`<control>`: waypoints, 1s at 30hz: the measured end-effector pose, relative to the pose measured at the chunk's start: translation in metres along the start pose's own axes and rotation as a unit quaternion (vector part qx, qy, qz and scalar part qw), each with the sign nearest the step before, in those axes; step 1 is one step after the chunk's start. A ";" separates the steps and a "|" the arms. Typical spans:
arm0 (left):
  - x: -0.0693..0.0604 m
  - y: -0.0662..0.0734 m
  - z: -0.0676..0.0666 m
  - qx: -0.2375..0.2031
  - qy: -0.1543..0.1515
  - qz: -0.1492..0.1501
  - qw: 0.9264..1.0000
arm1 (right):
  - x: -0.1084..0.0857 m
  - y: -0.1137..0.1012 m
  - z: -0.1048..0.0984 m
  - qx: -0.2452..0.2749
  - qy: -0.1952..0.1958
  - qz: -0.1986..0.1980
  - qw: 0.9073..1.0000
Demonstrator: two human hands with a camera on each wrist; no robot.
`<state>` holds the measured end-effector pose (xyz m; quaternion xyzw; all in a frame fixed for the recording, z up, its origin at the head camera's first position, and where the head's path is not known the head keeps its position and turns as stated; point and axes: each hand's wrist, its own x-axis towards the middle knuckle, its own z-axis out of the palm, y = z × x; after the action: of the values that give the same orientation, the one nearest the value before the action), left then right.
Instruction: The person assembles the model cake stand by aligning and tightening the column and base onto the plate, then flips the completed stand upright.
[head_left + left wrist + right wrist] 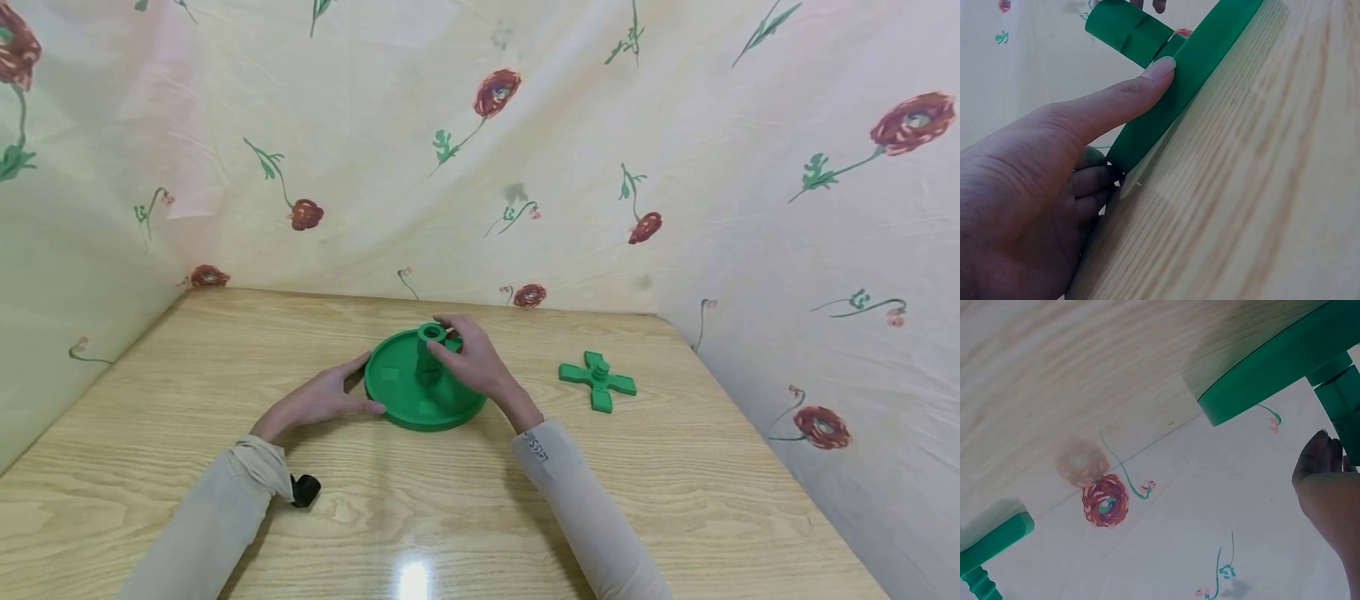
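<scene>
Green round tray, raised rim, lies flat btwn the two sets of fingers. Contents: one green hollow cyl., upright nr tray centre, top hole facing up; left wrist view shows it seated on a narrower neck. L hand: thumb and fingers spread apart, gripping the tray rim on its L side; thumb tip on the near part of the rim, other fingers round the outer L side. R hand: thumb and fingers curled round the upper cyl., thumb on the near side, fingers behind; exact fingertip contact partly hidden. R hand also blocks part of the tray's far R area. Green cross-shaped pc., four flat arms w/ ridged central stud, lies to the R of the R fingers, well apart. Small black item sits at the L cuff, nearer the wearer than the L fingers. Surface under all parts: light wood-grain table. Beyond the fingers and along both sides: pale cloth w/ red flowers, green stems.
</scene>
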<state>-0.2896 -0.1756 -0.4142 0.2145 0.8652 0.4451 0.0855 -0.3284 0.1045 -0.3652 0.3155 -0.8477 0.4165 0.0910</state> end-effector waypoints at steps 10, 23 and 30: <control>0.000 0.000 0.000 -0.003 0.000 -0.004 1.000 | 0.000 0.000 0.000 -0.006 0.001 0.010 1.000; 0.000 -0.002 -0.001 0.009 0.006 0.002 1.000 | 0.001 -0.003 0.002 0.005 0.000 0.015 1.000; 0.000 -0.001 0.000 0.008 0.005 0.009 1.000 | 0.000 -0.001 0.000 0.002 -0.001 -0.006 1.000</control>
<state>-0.2899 -0.1762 -0.4147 0.2207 0.8673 0.4398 0.0754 -0.3281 0.1041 -0.3645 0.3208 -0.8452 0.4174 0.0924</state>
